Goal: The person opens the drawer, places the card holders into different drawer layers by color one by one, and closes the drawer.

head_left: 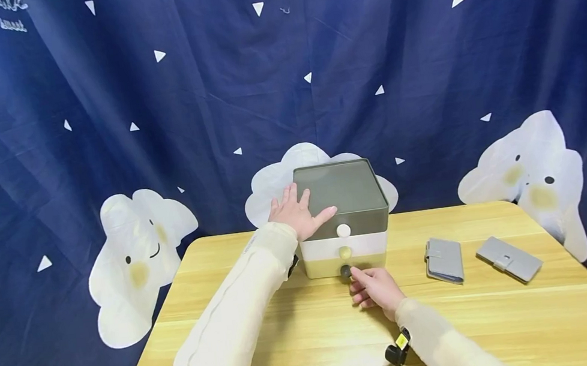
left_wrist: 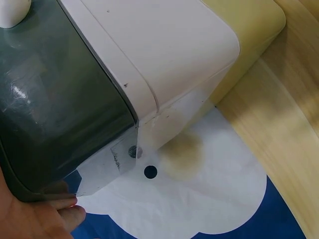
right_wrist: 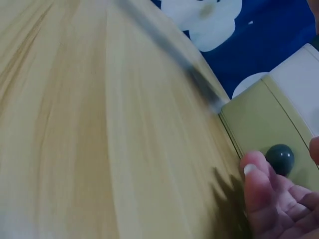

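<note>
A small three-tier drawer box [head_left: 340, 187] stands on the table, dark grey-green over white over pale yellow. Down its front run a white knob [head_left: 343, 230], a yellow knob [head_left: 345, 252] and a dark knob [head_left: 345, 271]. My left hand [head_left: 301, 213] rests with spread fingers on the box's top left edge. At the lowest tier, my right hand [head_left: 378, 288] has its fingertips right beside the dark knob. In the right wrist view, fingers [right_wrist: 259, 186] lie along one side of that knob [right_wrist: 280, 159], with a gap to the thumb [right_wrist: 314, 149] opposite.
Two grey flip cases with clasps lie right of the box, one [head_left: 443, 259] nearer it and one [head_left: 510, 259] farther right. Behind the wooden table [head_left: 311, 338] hangs a dark blue curtain [head_left: 238, 80] with white clouds. A black wrist device [head_left: 397, 349] sits at the right sleeve.
</note>
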The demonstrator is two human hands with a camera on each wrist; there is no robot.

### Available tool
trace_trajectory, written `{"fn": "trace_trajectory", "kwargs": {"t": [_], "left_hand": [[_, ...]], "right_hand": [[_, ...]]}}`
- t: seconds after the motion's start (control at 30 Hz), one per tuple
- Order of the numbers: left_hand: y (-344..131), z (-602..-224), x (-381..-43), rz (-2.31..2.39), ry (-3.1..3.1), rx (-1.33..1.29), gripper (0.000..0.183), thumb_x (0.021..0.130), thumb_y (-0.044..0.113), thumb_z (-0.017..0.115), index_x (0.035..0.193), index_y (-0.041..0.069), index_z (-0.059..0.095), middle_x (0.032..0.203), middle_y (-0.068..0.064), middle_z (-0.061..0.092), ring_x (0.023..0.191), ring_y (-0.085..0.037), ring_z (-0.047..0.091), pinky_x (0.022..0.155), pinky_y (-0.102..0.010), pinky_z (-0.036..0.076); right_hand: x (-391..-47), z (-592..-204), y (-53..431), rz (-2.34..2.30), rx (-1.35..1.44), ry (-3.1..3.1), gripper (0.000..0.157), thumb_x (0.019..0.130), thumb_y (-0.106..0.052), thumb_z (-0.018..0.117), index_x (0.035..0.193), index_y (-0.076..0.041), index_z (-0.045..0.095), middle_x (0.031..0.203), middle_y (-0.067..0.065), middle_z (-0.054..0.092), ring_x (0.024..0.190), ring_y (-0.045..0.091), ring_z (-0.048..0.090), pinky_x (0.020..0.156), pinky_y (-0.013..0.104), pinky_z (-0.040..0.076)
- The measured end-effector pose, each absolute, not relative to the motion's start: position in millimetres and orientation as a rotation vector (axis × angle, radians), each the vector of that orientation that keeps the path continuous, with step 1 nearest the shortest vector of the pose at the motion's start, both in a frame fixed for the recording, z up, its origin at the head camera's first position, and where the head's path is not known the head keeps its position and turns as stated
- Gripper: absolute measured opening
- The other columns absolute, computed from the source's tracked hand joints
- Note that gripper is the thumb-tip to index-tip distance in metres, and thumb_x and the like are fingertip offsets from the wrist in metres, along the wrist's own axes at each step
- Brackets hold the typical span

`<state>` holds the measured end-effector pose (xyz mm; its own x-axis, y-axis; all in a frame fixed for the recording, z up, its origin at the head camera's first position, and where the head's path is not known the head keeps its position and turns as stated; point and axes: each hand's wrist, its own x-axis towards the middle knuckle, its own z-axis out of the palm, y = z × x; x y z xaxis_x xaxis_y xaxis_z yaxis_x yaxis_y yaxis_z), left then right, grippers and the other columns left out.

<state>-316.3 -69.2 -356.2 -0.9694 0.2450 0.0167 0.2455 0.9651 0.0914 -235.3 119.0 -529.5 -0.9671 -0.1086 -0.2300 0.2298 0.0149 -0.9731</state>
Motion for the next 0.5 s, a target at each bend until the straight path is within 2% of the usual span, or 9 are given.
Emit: {"fn": "trace_trajectory", "kwargs": {"t": [0.23,0.5], "left_hand": [[-69.2,-353.4,-313.2,-0.142,-3.1,-0.388,0.104,0.078,0.088,0.016,0.154,0.017,0.024,0.161,-0.013,0.006,0.147,-0.026,0.003,0.115,-0.053,0.009],[-69.2,-354.6,-314.3,-0.14,-3.102,-0.384,0.105,0.078,0.089,0.016,0.154,0.017,0.024,0.161,-0.012,0.007,0.147,-0.025,0.002,0.115,-0.053,0.009]], "right_hand": [[-240.7,-530.6,110.6,-2.071,0.132,1.825,0.058,0.099,-0.041,0.048,0.123,0.013,0.05,0.097,0.02,0.067,0.069,0.019,0.068,0.056,0.026,0.054],[-250.8,-532.5,104.9,-2.103,0.171,1.687,0.053,0.102,-0.036,0.042,0.124,0.011,0.047,0.098,0.019,0.068,0.071,0.018,0.069,0.058,0.024,0.054]]}}
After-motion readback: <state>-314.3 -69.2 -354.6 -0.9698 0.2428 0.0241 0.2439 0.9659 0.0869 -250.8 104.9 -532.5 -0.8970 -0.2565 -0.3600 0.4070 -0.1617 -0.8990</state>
